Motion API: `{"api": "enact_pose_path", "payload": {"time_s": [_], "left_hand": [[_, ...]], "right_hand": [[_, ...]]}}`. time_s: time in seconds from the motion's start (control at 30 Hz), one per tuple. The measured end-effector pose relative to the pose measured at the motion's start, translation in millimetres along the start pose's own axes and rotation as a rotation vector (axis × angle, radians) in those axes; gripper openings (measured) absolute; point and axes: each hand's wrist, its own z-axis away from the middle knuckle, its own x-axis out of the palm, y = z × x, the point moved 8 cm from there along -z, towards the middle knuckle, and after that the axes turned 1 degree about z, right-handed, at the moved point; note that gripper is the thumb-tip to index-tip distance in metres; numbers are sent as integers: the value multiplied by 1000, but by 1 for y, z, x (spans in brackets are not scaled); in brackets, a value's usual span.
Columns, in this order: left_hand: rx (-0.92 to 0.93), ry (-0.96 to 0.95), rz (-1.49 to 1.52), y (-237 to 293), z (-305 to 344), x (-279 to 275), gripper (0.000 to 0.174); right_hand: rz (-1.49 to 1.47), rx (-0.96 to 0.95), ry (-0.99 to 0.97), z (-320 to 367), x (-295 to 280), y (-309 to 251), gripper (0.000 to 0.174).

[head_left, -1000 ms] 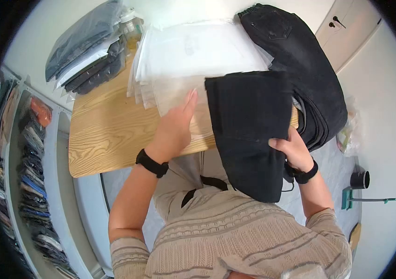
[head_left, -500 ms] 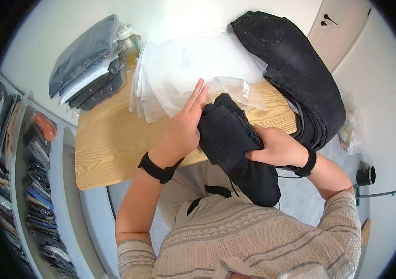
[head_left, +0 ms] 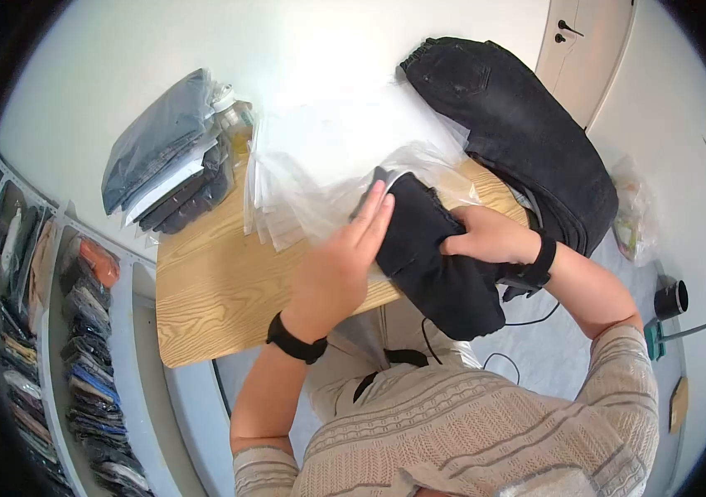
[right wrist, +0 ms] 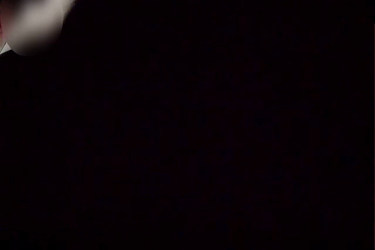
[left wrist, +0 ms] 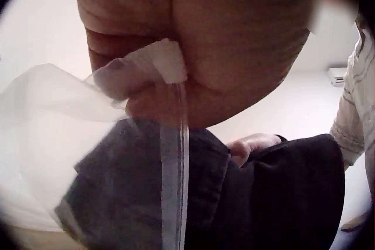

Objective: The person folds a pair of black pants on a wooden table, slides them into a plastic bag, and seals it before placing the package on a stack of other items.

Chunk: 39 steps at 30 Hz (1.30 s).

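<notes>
Folded black trousers (head_left: 432, 269) are held over the near table edge by my right hand (head_left: 498, 238), its thumb on top of the cloth. Its fingers under the fold are hidden. My left hand (head_left: 338, 269) is at the other end, fingers extended over a clear plastic bag (head_left: 320, 195). In the left wrist view, the left hand (left wrist: 205, 45) pinches the bag's edge, and the clear film (left wrist: 53, 97) lies over one end of the dark cloth (left wrist: 281, 191). Dark cloth (right wrist: 187, 121) fills nearly all of the right wrist view.
On the wooden table (head_left: 212, 290) lie a stack of clear bags (head_left: 336, 124), bagged garments (head_left: 158, 145), a bottle (head_left: 233, 116) and piled black trousers (head_left: 519, 124). Shelves of packed clothes (head_left: 92, 364) stand at left. A black bin (head_left: 670, 298) is at right.
The black trousers went from a flat, hanging piece to a compact fold. The bag's opening lifted off the stack and came over the fold's end, with my left hand at its edge.
</notes>
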Motion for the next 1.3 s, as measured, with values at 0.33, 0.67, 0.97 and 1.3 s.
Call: {"api": "enact_pose_path", "payload": {"time_s": [0.33, 0.67, 0.97, 1.3], "left_hand": [[395, -88, 154, 70, -11, 1, 56], [-149, 551, -157, 11, 37, -31, 47], [-206, 336, 139, -1, 67, 22, 49], [-483, 512, 284, -21, 118, 43, 61]], "right_hand": [[315, -606, 418, -5, 0, -51, 33], [-500, -283, 399, -12, -7, -12, 41], [-597, -253, 592, -10, -40, -3, 40], [16, -126, 580, -36, -16, -41, 44]]}}
